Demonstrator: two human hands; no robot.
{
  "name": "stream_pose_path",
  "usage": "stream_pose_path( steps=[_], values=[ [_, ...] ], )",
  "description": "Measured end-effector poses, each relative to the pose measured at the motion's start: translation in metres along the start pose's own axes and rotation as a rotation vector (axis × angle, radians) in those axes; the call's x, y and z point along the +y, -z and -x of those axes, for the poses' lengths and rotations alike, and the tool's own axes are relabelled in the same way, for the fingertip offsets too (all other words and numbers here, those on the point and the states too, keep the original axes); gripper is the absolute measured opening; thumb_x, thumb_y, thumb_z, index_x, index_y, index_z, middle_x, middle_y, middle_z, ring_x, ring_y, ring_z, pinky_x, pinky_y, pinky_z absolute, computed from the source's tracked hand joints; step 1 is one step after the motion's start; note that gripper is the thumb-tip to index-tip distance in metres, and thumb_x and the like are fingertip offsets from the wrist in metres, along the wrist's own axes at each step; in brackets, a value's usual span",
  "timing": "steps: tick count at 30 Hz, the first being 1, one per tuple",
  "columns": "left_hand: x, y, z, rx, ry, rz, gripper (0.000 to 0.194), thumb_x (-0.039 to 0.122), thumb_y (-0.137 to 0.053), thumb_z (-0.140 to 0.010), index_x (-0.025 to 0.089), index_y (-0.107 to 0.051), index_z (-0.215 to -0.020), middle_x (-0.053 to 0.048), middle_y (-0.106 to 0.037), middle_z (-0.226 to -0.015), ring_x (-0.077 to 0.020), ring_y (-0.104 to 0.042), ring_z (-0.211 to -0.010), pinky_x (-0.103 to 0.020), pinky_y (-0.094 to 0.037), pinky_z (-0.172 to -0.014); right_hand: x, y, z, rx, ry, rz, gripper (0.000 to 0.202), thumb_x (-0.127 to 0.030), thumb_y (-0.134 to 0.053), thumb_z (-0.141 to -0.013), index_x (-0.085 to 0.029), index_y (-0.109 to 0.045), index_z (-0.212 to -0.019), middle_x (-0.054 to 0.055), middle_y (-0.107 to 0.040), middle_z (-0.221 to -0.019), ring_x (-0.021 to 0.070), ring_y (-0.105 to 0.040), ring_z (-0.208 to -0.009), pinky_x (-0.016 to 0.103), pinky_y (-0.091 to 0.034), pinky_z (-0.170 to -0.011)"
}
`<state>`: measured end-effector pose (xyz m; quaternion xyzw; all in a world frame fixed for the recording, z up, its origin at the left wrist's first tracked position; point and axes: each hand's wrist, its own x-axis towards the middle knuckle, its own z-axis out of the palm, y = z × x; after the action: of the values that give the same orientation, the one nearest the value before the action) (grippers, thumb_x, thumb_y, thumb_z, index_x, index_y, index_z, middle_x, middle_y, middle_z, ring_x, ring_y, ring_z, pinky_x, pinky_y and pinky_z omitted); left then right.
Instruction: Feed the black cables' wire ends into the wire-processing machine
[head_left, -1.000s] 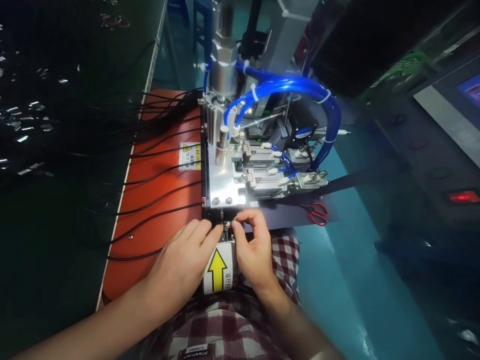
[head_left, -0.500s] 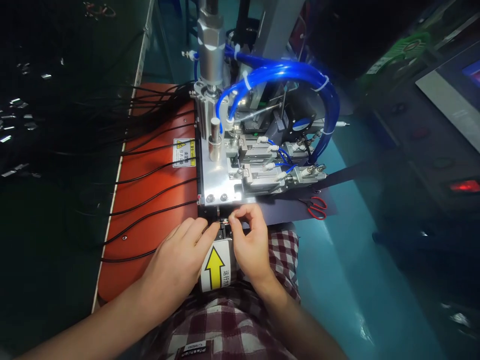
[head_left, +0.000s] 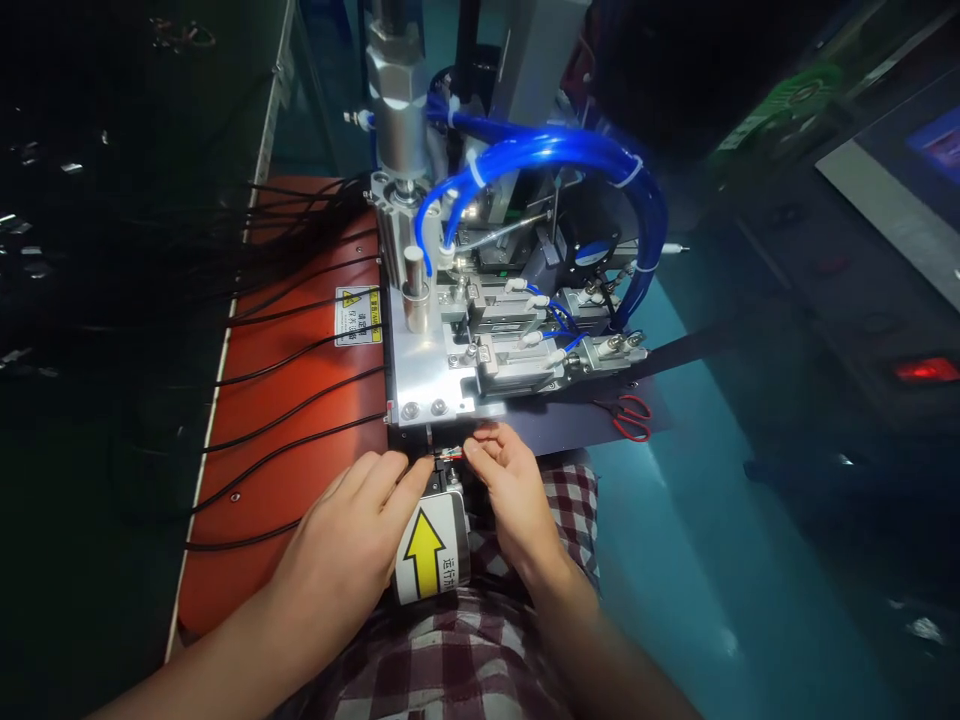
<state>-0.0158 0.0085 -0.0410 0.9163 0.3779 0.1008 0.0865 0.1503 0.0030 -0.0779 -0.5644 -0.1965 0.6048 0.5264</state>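
Note:
At the front edge of the metal machine [head_left: 424, 360], both hands meet over a small black fixture [head_left: 436, 478]. My right hand [head_left: 514, 485] pinches the end of a thin red and white piece [head_left: 452, 455], perhaps wires, that lies across the fixture. My left hand [head_left: 352, 525] is on the fixture's left side, its fingers bent together and their tips at the left end of the piece; what they hold, if anything, is hidden. Just below the fixture is a white label [head_left: 427, 550] with a yellow arrow pointing at the machine.
Red-handled scissors [head_left: 632, 417] lie on the dark plate right of the hands. Black cables [head_left: 300, 395] cross the orange surface [head_left: 277, 480] at left. Blue tubes [head_left: 555, 150] arch above the machine, and a checked garment covers the lap.
The view has shifted slightly. My right hand has drawn a little to the right, its fingers closer together, and more of the red and white piece shows. My left hand remains at the fixture.

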Motion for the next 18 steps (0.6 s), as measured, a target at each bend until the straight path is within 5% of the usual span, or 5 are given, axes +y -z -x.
stream_pose_path(
  steps=[6,10,18],
  values=[
    [-0.0005,0.0006,-0.0003,0.000,0.004,-0.016,0.038,0.004,-0.041,-0.083,0.007,-0.049,-0.121,-0.011,-0.055,-0.095,-0.0239,-0.049,-0.080,-0.036,-0.048,-0.068,-0.0014,0.0039,0.0029,-0.081,0.155,0.317,0.019,-0.034,-0.056,-0.086,-0.017,-0.058,-0.079,0.001,-0.060,-0.070,0.0169,-0.057,-0.069,0.028,-0.043,-0.066],
    [-0.0002,0.0020,-0.0010,0.004,-0.005,-0.006,0.037,0.005,-0.043,-0.084,0.007,-0.051,-0.120,-0.011,-0.055,-0.094,-0.0238,-0.049,-0.079,-0.035,-0.048,-0.066,-0.0069,-0.0008,0.0037,-0.023,0.297,0.519,0.019,-0.030,-0.056,-0.086,-0.019,-0.056,-0.071,0.000,-0.058,-0.069,0.0160,-0.054,-0.066,0.028,-0.040,-0.064],
    [0.0001,0.0030,-0.0006,0.000,0.005,-0.004,0.038,0.004,-0.043,-0.083,0.007,-0.051,-0.120,-0.011,-0.056,-0.094,-0.0235,-0.050,-0.079,-0.035,-0.048,-0.067,0.0000,0.0043,-0.0055,-0.168,-0.026,0.255,0.026,-0.041,-0.055,-0.083,-0.018,-0.052,-0.071,-0.002,-0.055,-0.058,0.0142,-0.051,-0.053,0.026,-0.040,-0.055]
  ],
)
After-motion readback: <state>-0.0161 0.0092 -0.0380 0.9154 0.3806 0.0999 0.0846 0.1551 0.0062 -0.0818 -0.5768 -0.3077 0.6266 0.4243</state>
